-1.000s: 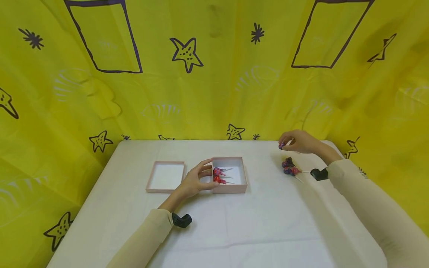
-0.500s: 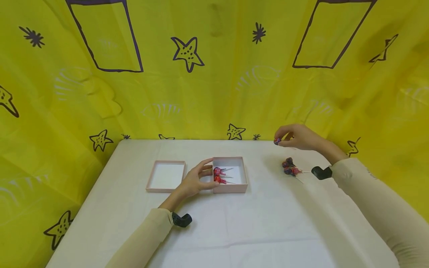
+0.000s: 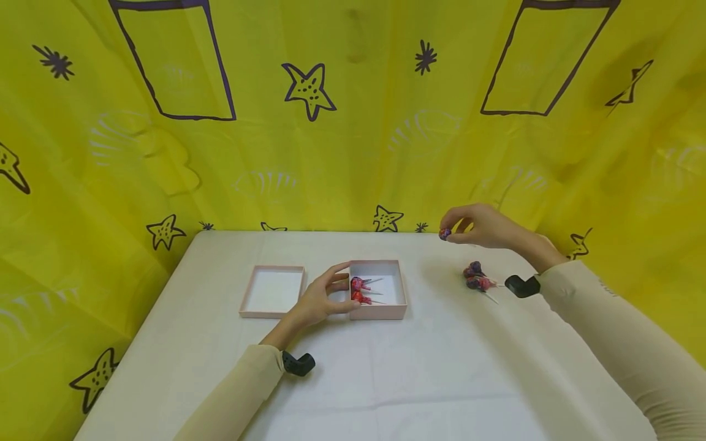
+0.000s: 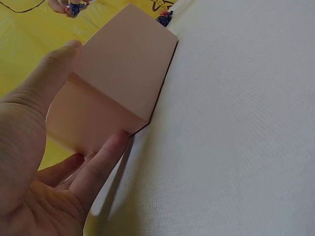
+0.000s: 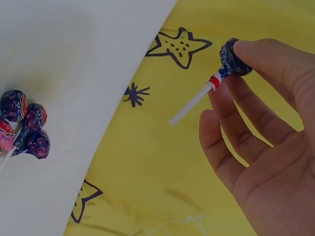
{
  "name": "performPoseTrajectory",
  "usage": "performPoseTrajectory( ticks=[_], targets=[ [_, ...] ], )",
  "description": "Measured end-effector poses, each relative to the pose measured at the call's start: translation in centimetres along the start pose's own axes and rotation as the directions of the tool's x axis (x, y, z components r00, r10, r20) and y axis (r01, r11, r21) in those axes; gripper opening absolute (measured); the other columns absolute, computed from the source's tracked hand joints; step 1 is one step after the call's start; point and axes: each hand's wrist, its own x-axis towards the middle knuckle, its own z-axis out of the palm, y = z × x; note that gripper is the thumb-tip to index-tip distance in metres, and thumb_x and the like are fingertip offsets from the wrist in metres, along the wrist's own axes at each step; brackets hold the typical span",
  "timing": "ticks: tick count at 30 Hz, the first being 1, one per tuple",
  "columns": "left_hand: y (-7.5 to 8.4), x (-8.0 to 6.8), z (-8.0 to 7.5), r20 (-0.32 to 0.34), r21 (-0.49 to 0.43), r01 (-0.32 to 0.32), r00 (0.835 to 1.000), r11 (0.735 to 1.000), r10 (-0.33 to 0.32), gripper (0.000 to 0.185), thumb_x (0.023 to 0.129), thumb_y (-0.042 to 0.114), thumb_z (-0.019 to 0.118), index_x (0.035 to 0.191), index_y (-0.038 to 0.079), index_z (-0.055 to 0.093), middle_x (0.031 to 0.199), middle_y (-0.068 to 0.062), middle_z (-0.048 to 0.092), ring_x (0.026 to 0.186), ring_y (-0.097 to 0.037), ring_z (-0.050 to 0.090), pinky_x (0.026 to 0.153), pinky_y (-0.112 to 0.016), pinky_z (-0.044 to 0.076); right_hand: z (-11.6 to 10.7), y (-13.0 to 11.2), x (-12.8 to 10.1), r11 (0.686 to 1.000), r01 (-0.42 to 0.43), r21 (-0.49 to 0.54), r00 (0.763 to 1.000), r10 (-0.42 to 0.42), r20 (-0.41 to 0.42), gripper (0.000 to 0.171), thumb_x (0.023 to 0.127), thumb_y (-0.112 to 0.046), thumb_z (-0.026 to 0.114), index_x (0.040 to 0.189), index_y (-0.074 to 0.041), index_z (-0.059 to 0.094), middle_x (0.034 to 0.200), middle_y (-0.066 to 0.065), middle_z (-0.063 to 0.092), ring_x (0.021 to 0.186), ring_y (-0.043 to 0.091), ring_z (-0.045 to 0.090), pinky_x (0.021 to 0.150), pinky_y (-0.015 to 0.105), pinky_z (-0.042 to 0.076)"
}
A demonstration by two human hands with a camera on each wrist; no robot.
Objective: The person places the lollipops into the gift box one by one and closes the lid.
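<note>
Leftward since before, right hand [image 3: 485, 225] pinches raised lollipop [image 3: 445, 233].

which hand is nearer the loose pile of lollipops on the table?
Right. The right hand hovers just above and behind the lollipop pile, pinching one lollipop. The left hand is across the table, gripping the pink box.

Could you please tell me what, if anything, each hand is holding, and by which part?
The right hand pinches a purple-wrapped lollipop by its wrapped head, stick free. The left hand grips the open pink cardboard box at its left wall.
</note>
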Motion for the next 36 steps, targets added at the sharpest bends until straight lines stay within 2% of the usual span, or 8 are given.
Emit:
performPoseTrajectory(
  ticks=[4,14,20,27,36],
  targets=[
    [-0.1,0.0,0.0,0.002,-0.003,-0.001,1.0,1.0,0.001,0.089,0.085,0.02,0.087,0.158,0.028,0.038,0.155,-0.015,0.047,0.139,-0.033,0.051,0.112,-0.053,0.042,0.2,-0.6,0.4,1.0,-0.006,-0.004,1.0,0.006,0.012,0.017,0.093,-0.008,0.076,0.11,-0.01,0.075,0.106,0.001,0.072,0.091,0.02,0.069,0.079,0.027,0.058],
    [-0.2,-0.1,0.0,-0.008,0.002,0.0,1.0,1.0,0.0,0.09,0.084,0.02,0.088,0.158,0.028,0.038,0.155,-0.014,0.047,0.138,-0.032,0.051,0.113,-0.053,0.042,1.4,-2.8,1.9,0.999,0.035,0.0,0.999,-0.035,0.036,0.017,0.091,-0.006,0.077,0.107,-0.011,0.076,0.109,0.002,0.073,0.09,0.019,0.069,0.085,0.038,0.059],
    [-0.1,-0.1,0.0,-0.004,0.005,0.003,1.0,1.0,-0.003,0.09,0.084,0.022,0.088,0.158,0.029,0.037,0.155,-0.014,0.047,0.139,-0.032,0.051,0.112,-0.053,0.043,2.6,-3.8,3.0,0.996,0.084,0.031,0.995,-0.085,0.053,0.015,0.09,-0.003,0.078,0.103,-0.01,0.076,0.101,-0.001,0.073,0.085,0.017,0.069,0.082,0.036,0.06],
    [-0.1,0.0,0.0,0.001,0.001,-0.001,1.0,1.0,0.001,0.09,0.085,0.024,0.087,0.159,0.029,0.036,0.156,-0.015,0.047,0.138,-0.033,0.051,0.111,-0.055,0.043,4.1,-5.0,4.3,0.989,0.137,0.048,0.986,-0.14,0.085,0.016,0.089,-0.005,0.079,0.103,-0.011,0.075,0.101,-0.002,0.073,0.084,0.016,0.07,0.079,0.034,0.06],
    [-0.1,0.0,0.0,-0.007,0.003,0.018,1.0,1.0,-0.018,0.09,0.084,0.025,0.088,0.158,0.03,0.037,0.156,-0.015,0.047,0.138,-0.032,0.052,0.113,-0.055,0.041,6.1,-6.6,5.8,0.985,0.155,0.075,0.976,-0.165,0.14,0.016,0.09,-0.005,0.079,0.104,-0.011,0.075,0.101,-0.002,0.073,0.087,0.016,0.07,0.082,0.033,0.06]
  ],
)
